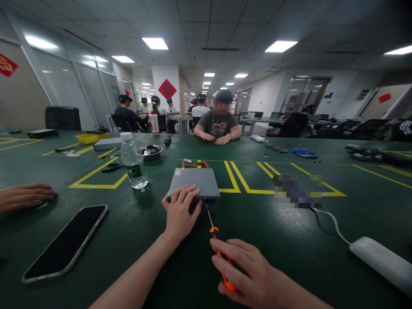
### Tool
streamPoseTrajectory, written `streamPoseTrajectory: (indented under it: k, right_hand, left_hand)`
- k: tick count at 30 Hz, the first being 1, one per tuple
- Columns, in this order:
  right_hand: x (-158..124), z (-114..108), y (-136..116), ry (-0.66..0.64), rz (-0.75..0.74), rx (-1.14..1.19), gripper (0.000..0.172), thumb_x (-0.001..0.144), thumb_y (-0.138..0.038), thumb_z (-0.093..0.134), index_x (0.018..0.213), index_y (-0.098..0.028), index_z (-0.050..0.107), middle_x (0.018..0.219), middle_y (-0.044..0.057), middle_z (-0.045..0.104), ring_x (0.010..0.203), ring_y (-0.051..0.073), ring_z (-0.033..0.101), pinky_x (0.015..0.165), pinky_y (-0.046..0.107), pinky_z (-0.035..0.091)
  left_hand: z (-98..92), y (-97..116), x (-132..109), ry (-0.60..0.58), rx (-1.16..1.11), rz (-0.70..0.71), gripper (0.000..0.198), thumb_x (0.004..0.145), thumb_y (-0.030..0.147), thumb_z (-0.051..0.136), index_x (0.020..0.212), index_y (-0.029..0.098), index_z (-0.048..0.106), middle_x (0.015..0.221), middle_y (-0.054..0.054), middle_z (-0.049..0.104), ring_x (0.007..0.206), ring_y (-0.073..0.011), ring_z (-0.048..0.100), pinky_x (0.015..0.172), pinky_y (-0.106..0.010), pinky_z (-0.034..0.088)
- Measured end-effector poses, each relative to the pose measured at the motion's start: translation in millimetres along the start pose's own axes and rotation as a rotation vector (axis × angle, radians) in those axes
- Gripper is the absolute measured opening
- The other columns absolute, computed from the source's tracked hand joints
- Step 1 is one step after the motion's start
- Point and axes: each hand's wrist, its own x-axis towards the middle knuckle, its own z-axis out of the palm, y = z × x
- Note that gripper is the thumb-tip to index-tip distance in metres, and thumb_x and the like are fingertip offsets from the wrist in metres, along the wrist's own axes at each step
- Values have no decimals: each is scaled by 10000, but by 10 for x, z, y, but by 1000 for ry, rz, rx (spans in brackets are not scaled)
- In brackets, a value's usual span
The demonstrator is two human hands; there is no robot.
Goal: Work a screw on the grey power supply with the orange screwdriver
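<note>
White ceiling panels between eleven and two o'clock light an otherwise dim room, their faces blown out. The dark table throws back hazy glare at four and eight o'clock, and a white cable casts a soft shadow at four. Reflections streak the glass wall at ten. Wide-angle stretching bends the edges, two o'clock's corner darkens, distant detail softens, and mosaic blocks hide patches near twelve and past three.
</note>
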Motion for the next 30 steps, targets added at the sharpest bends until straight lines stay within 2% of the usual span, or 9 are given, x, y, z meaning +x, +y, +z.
streamPoseTrajectory:
  k: [12,20,27,30]
  right_hand:
    - [-16,77,7,-36,28,7,247,935,-248,381,1094,-95,492,1101,202,595,937,209,616,776,332,521]
    - [66,122,-15,-38,26,40,249,910,-259,433,1070,-92,526,1079,192,609,862,206,629,750,332,525]
    - [110,109,-54,-61,48,36,345,948,-369,343,1062,-123,557,1068,181,619,855,209,630,722,348,527]
    - [118,86,-70,-41,57,1,306,948,-314,364,1074,-113,557,1035,184,628,890,202,623,722,318,520]
  left_hand:
    - [15,-3,-8,8,-5,0,282,803,281,549,1084,302,562,1176,-9,607,1123,-247,483,882,-440,266]
    - [-12,14,4,1,-8,-2,266,815,286,536,1079,300,562,1179,-13,607,1122,-249,483,877,-450,249]
    - [8,2,-8,-7,-5,-12,284,806,288,546,1089,305,559,1182,-15,604,1129,-255,477,873,-449,255]
    - [4,3,-9,-17,-6,-15,278,813,294,535,1090,307,553,1191,-12,598,1134,-254,472,871,-453,252]
